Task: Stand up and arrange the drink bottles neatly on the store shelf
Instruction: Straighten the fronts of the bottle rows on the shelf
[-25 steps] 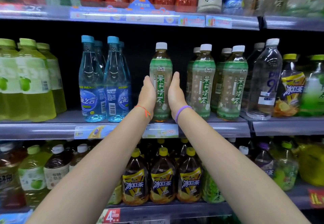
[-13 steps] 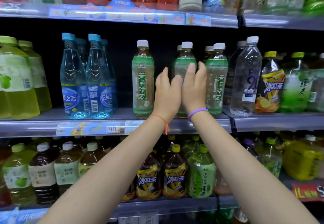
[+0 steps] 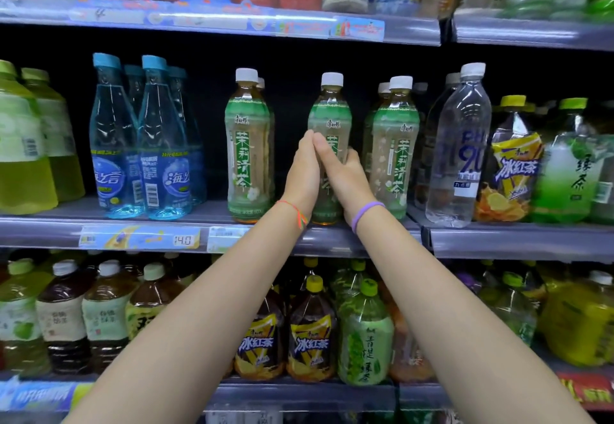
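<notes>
Both hands have gone from the lone tea bottle to its neighbour, the middle tea bottle, which stands upright near the front edge of the middle shelf. The right hand curls round its right side; the left hand lies flat against its left side, fingers straight, fingertips meeting the right hand's. Another tea bottle stands just beside it toward the shelf's right end, then a clear water bottle. Blue bottles stand further left along the same edge, and iced-tea bottles on the shelf below
</notes>
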Available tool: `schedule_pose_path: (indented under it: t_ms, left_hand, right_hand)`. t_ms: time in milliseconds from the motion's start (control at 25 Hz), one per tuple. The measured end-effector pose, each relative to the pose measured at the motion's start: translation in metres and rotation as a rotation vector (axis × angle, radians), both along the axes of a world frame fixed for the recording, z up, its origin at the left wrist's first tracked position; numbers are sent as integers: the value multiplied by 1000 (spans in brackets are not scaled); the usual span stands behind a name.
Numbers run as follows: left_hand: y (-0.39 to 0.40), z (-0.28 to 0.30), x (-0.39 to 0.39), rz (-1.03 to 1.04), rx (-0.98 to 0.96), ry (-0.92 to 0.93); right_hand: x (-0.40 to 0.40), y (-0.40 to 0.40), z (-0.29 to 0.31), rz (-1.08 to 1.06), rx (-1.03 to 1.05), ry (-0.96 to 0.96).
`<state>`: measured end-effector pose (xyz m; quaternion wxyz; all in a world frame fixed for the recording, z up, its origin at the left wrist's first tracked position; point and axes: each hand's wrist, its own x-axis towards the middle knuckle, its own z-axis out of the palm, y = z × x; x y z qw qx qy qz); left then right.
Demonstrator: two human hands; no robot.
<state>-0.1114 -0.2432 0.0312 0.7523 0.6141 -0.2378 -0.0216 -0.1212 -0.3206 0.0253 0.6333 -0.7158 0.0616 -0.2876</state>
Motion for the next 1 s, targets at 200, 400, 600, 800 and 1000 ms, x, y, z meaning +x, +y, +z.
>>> schedule_pose_path:
  t_ms: [200,400,600,800,1000]
  left_hand:
    - [11,5,-10,2,-62,26]
    - [19,-3,-16,197,-1,-170]
    - [57,-10,0,795,-75,-1077]
    - [79,-8,44,749,93,-577]
    - [84,-10,56,421,19,-246]
  right_hand:
    - [4,14,-1,6,29,-39]
    - [9,20,0,28,42,-36]
    - [12,27,-1,23,16,-12]
    - [18,42,-1,24,-1,-7]
    - [25,51,-3,0,5,-16]
